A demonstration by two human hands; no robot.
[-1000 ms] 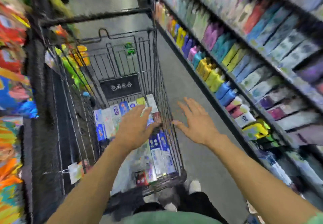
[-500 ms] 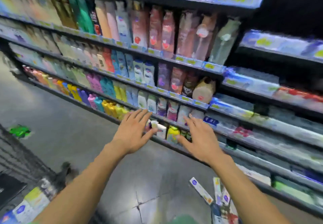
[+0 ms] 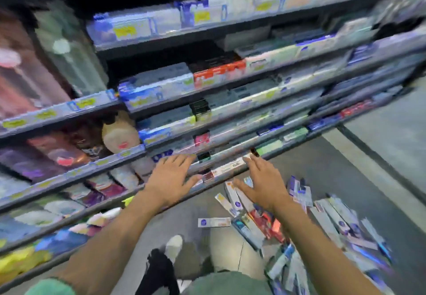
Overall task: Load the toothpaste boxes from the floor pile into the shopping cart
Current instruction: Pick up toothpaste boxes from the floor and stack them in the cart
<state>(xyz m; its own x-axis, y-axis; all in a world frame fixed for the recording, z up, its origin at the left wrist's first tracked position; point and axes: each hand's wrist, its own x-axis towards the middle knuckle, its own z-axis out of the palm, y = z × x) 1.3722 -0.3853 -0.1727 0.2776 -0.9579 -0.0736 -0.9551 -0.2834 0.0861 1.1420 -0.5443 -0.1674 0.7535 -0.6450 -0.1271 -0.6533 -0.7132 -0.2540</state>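
A pile of toothpaste boxes lies on the grey floor at the lower right, white, blue and red cartons strewn at odd angles. One white box lies apart to the left of the pile. My left hand is stretched forward with fingers spread, holding nothing, in front of the low shelf. My right hand is also spread and empty, hovering above the pile's near-left edge. The shopping cart is out of view.
Store shelving full of toothpaste cartons and bottles runs across the view from left to upper right. Its bottom shelf edge lies just beyond my fingers. My shoe stands on the floor below. Bare floor stretches right.
The view has swung right from the cart to the shelves and down to the floor pile. Both hands stayed spread and empty, and now hang nearer the pile.
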